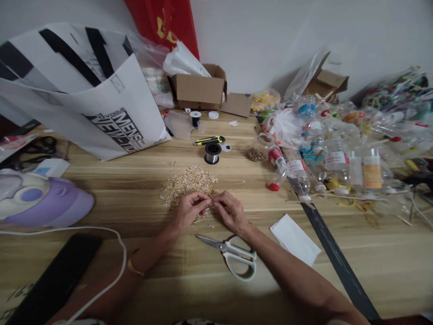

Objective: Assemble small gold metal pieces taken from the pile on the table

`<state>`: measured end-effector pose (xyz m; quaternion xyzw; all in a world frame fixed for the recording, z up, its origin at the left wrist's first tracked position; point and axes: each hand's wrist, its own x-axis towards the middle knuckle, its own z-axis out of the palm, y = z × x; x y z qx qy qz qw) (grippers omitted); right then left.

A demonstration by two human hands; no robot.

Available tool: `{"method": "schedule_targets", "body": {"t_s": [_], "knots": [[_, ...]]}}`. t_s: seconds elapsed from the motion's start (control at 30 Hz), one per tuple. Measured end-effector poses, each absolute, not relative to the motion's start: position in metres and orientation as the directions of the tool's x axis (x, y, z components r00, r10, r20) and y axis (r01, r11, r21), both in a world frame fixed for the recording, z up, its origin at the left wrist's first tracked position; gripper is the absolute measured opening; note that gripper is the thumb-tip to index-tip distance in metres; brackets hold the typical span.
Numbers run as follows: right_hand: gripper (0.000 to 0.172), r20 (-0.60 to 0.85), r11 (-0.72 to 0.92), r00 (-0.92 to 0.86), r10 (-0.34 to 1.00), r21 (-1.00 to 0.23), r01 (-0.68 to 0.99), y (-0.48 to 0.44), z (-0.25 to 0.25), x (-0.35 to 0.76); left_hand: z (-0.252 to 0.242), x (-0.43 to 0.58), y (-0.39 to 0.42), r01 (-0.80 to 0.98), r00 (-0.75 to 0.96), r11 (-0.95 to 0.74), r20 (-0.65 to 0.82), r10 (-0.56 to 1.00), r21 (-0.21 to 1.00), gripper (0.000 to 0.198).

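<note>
Head view: left hand (188,212) and right hand (231,213) are meeting on pale wooden surface (135,180).
Fingers (202,201): are pinching together, beside heaped small gold beads (188,183).

Ok so the beads (189,182) are a loose heap of tiny gold and clear bits, pretty sparkly, lying flat on the wooden worktop (135,198) around the middle of the scene. The heap is wider than it is deep, with ragged edges and a few strays off to the right. Its near edge sits right at the left hand (188,211) and right hand (230,213), whose fingers (202,204) pinch a bit of it, too small to make out.
</note>
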<state>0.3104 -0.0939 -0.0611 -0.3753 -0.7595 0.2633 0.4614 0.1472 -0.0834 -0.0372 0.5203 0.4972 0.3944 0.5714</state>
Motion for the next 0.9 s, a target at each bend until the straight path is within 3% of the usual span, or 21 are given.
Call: {"method": "schedule_targets", "body": {"t_s": [0.23, 0.9], "knots": [[0.015, 0.441, 0.48, -0.19, 0.877, -0.816, 0.321, -0.0949, -0.0638, 0.3113, -0.0391, 0.1485, -0.0862, 0.121, 0.244, 0.109, -0.136, 0.96, 0.987, 0.013], [0.012, 0.457, 0.504, -0.218, 0.863, -0.815, 0.285, -0.0946, -0.0596, 0.3116, -0.0415, 0.1468, -0.0839, 0.159, 0.308, -0.001, -0.049, 0.95, 0.987, 0.011]]}}
